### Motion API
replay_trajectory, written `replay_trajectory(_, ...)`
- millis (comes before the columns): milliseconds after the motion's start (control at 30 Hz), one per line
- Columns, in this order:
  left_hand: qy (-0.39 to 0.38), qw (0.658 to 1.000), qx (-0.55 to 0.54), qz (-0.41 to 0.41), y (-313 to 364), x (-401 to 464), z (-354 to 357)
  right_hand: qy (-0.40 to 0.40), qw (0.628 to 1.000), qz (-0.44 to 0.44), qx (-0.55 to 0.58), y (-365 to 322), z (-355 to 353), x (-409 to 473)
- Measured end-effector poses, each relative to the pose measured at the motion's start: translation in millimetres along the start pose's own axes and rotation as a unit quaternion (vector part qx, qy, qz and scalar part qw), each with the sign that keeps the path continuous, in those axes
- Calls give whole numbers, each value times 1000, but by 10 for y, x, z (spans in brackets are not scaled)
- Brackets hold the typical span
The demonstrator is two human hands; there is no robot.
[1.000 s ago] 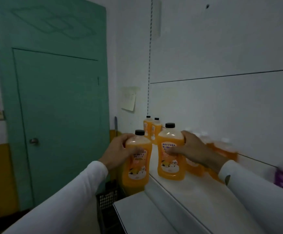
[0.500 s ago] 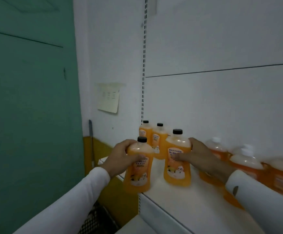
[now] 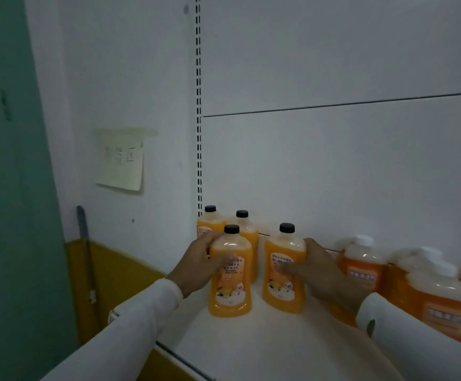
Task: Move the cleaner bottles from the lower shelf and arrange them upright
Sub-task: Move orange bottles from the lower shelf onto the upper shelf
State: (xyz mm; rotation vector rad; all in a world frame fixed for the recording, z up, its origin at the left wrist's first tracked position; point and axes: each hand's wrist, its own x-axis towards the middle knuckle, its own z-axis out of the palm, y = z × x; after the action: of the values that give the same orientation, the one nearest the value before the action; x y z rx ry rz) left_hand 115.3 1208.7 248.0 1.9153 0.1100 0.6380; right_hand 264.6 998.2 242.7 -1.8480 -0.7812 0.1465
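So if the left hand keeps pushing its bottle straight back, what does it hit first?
Probably the rear pair of black-capped bottles right behind the bottle held by the left hand; depth is unclear.

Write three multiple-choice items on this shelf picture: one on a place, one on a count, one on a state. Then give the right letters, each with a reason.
1. Where does the paper note hang?
A. on the wall left of the slotted rail
B. on the green door
C. on the shelf

2. How many bottles with black caps are in view?
A. two
B. four
C. six

3. What is the left hand doing?
A. hanging idle
B. gripping a black-capped bottle
C. pressing flat on the shelf

Answers:
1. A: the note is stuck on the white wall, left of the slotted rail.
2. B: two stand at the back, and two in front.
3. B: its fingers curl round the front left bottle; the right hand likewise holds the front right one on the shelf.
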Motion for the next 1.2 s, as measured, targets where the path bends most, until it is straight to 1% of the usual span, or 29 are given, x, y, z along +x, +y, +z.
replay_trajectory(67,-25,1000,-2,6,-74,154,-26,2,1000,-5,15,88,33,94)
replay_trajectory(167,-43,999,-4,20,-177,325,-61,18,999,4,40,155,88,218)
replay_trajectory(333,-95,995,-9,32,-253,464,-149,24,999,16,28,202,176,346)
replay_trajectory(433,-104,994,-12,40,-284,547,-174,36,999,14,6,178,218,387)
replay_trajectory(633,-137,989,-31,53,-383,660,-261,53,997,48,-14,158,253,386)
replay_trajectory(767,-164,985,-19,42,-386,680,-310,75,995,58,-43,92,287,342)
replay_trajectory(833,-179,983,13,41,-374,662,-362,84,991,73,-73,34,304,311)
replay_trajectory(933,-187,977,76,62,-331,600,-457,97,979,97,-150,-113,302,214)
replay_trajectory(967,-181,976,94,73,-298,568,-490,104,972,104,-181,-177,300,162)
replay_trajectory(1067,-122,970,194,84,-193,391,-597,127,952,107,-258,-421,300,-71)
replay_trajectory(1133,-100,951,280,87,-166,244,-640,131,936,99,-310,-569,312,-265)
replay_trajectory(1200,-119,931,334,87,-164,103,-622,130,923,96,-348,-699,310,-488)
